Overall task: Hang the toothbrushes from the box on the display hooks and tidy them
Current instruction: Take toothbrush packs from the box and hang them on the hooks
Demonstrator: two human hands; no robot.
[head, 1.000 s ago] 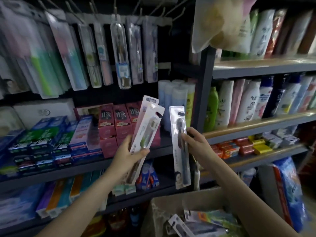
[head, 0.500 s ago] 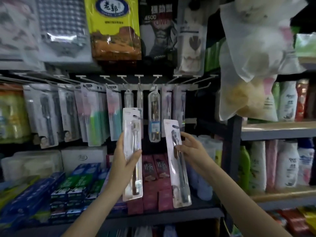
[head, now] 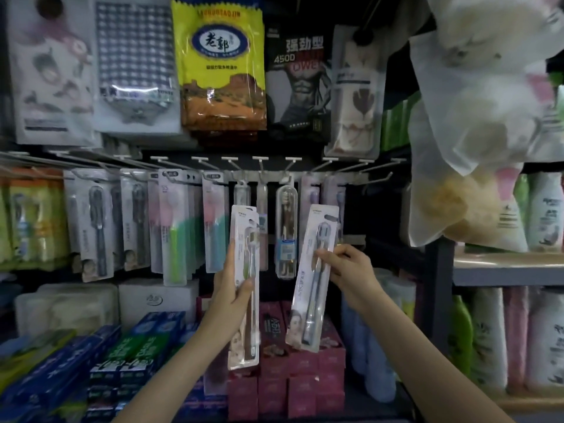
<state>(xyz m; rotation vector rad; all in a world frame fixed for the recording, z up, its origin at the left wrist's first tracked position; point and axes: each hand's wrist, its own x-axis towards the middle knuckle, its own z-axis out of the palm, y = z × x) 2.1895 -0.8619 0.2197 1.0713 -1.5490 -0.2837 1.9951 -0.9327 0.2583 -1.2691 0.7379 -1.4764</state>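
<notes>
My left hand grips white toothbrush packs held upright, their tops just below the hooks; an edge behind suggests more than one. My right hand pinches a single toothbrush pack with a dark brush, tilted slightly right. Both sit in front of the rail of display hooks. Many toothbrush packs hang on the left hooks, and a clear-cased brush hangs in the middle. The hooks at the right carry nothing. The box is out of view.
Towel and cloth packets hang above the hooks. Toothpaste boxes and pink boxes fill the shelf below. A plastic bag hangs at upper right, bottles stand on the right shelves beside a dark upright post.
The view has risen from the box and lower shelves to the hook rail. Both hands lifted their packs up in front of the hooks; the right pack now tilts to the right.
</notes>
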